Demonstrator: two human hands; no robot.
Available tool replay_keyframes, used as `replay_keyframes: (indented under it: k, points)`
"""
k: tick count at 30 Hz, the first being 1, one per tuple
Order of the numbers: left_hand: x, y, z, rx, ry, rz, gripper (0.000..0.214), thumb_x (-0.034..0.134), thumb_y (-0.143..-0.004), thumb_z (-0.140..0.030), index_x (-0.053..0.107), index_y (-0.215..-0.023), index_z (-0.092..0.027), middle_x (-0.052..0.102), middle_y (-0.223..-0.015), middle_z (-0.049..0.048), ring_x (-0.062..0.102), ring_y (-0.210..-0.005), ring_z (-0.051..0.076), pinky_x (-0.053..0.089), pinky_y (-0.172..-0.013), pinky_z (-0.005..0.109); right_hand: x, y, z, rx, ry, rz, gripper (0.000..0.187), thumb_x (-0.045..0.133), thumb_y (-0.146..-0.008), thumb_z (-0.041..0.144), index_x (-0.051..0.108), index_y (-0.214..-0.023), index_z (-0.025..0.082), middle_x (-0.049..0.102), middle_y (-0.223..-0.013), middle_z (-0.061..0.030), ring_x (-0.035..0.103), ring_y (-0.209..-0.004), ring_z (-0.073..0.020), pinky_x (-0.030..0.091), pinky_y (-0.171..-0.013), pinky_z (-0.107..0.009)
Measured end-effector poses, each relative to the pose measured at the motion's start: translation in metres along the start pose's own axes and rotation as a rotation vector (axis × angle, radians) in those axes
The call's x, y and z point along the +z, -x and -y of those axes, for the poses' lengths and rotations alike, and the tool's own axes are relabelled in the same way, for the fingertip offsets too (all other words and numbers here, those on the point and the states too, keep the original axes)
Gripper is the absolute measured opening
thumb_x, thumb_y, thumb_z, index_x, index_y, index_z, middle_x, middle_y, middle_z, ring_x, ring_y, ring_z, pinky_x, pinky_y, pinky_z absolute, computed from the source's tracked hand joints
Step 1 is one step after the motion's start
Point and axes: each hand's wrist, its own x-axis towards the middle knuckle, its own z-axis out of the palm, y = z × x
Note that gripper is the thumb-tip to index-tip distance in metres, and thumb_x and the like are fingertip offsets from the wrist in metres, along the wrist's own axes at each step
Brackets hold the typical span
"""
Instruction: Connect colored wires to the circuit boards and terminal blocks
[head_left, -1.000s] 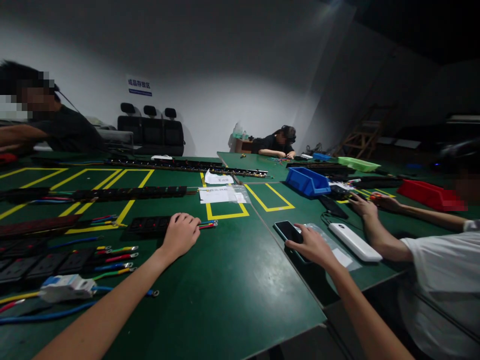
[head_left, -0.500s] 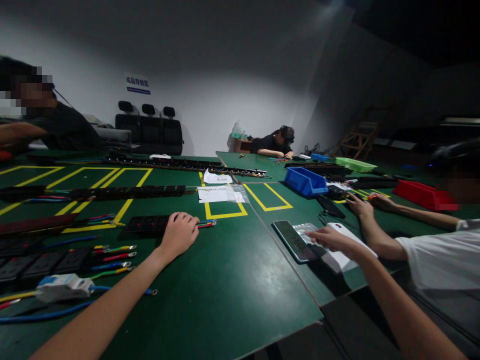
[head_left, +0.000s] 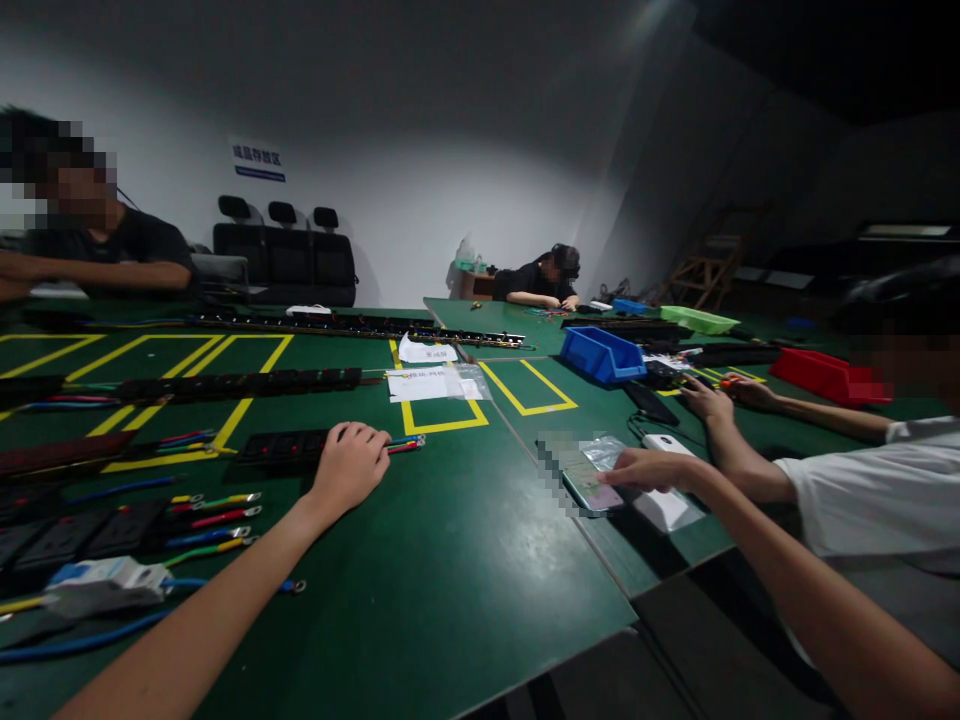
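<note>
My left hand (head_left: 350, 465) lies over the right end of a black socket strip (head_left: 276, 447), its fingers curled around it. Coloured wires (head_left: 407, 444) with metal lugs stick out beyond the fingers. On the right, my right hand (head_left: 656, 469) holds nothing; its index finger is stretched out onto the lit screen of a smartphone (head_left: 587, 482) lying on the green table. Part of the phone is blurred out. A clear plastic bag (head_left: 600, 450) lies behind the phone, and a white box (head_left: 664, 508) is beside it, partly hidden under my right hand.
More socket strips (head_left: 124, 530), lugged cables and a white breaker (head_left: 109, 583) lie at the left. Labelled papers (head_left: 424, 384) and a blue bin (head_left: 604, 355) are farther back. A co-worker's hands (head_left: 709, 402) work at the right, near a red bin (head_left: 817, 375). Two other people sit across.
My right index finger has come down onto the phone, whose screen is now lit. My left hand stays on the socket strip. The view has shifted slightly.
</note>
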Motion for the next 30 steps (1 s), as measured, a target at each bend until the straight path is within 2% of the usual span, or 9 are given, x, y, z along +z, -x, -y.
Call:
replay_keyframes:
  k: [2,4,15,19,22,24,26,30]
  points:
    - [0.0,0.0,0.0,0.001,-0.009,0.001,0.032,0.044,-0.094,-0.03,0.073,-0.104,-0.021,0.073,-0.106,0.0104,0.061,-0.107,0.03,0.039,-0.101,0.052,-0.002,0.0,0.001,-0.006,-0.023,0.103,0.069,0.062,-0.062,0.086,0.046,-0.056,0.02,0.04,-0.054,0.0023,0.027,-0.047,-0.0074,0.017,-0.044,-0.025]
    - [0.0,0.0,-0.001,0.001,-0.01,-0.008,0.031,0.045,-0.094,-0.029,0.073,-0.103,-0.021,0.073,-0.105,0.0104,0.061,-0.107,0.03,0.04,-0.1,0.051,-0.002,0.0,0.002,-0.025,-0.039,0.139,0.068,0.062,-0.064,0.085,0.047,-0.058,0.02,0.039,-0.054,0.0029,0.025,-0.048,-0.0074,0.015,-0.045,-0.025]
    - [0.0,-0.001,0.0,0.007,-0.006,0.002,0.033,0.043,-0.094,-0.03,0.073,-0.105,-0.021,0.073,-0.107,0.0104,0.062,-0.108,0.03,0.04,-0.101,0.052,0.004,-0.006,0.015,0.064,0.0,0.089,0.067,0.075,-0.051,0.081,0.047,-0.056,0.02,0.037,-0.051,0.0048,0.027,-0.048,-0.0079,0.015,-0.045,-0.025]
    - [0.0,-0.001,-0.001,0.01,-0.02,0.005,0.033,0.043,-0.095,-0.029,0.073,-0.105,-0.02,0.073,-0.107,0.0105,0.061,-0.108,0.03,0.04,-0.101,0.052,0.0,-0.003,0.011,0.029,0.0,0.08,0.068,0.071,-0.054,0.084,0.047,-0.057,0.021,0.036,-0.051,0.0052,0.027,-0.048,-0.008,0.015,-0.045,-0.026]
    - [0.0,0.0,0.0,0.013,-0.032,0.011,0.034,0.042,-0.095,-0.029,0.073,-0.105,-0.019,0.073,-0.107,0.0104,0.061,-0.108,0.029,0.04,-0.101,0.051,-0.004,-0.005,0.012,-0.064,-0.047,0.005,0.07,0.058,-0.063,0.09,0.042,-0.058,0.022,0.034,-0.051,0.0059,0.025,-0.048,-0.0078,0.015,-0.046,-0.026]
    - [0.001,0.0,0.0,0.012,-0.036,0.013,0.033,0.043,-0.095,-0.029,0.073,-0.106,-0.019,0.073,-0.107,0.0103,0.061,-0.108,0.029,0.04,-0.101,0.051,-0.004,-0.007,0.021,-0.122,-0.057,-0.069,0.072,0.051,-0.066,0.092,0.037,-0.058,0.022,0.028,-0.051,0.007,0.022,-0.049,-0.0077,0.013,-0.048,-0.027]
    - [0.001,-0.001,0.001,0.011,-0.036,0.017,0.034,0.042,-0.096,-0.029,0.073,-0.107,-0.019,0.073,-0.107,0.0102,0.061,-0.109,0.029,0.039,-0.102,0.051,-0.002,-0.009,0.04,-0.189,-0.009,-0.164,0.073,0.053,-0.065,0.092,0.036,-0.054,0.022,0.027,-0.052,0.0064,0.023,-0.052,-0.008,0.014,-0.05,-0.027]
    - [0.001,-0.002,0.001,0.013,-0.027,0.021,0.035,0.042,-0.096,-0.029,0.072,-0.11,-0.019,0.073,-0.109,0.0096,0.061,-0.11,0.028,0.039,-0.103,0.051,0.006,-0.007,0.1,-0.333,0.026,-0.171,0.068,0.054,-0.071,0.086,0.042,-0.055,0.02,0.033,-0.054,0.0051,0.027,-0.053,-0.0087,0.016,-0.05,-0.027]
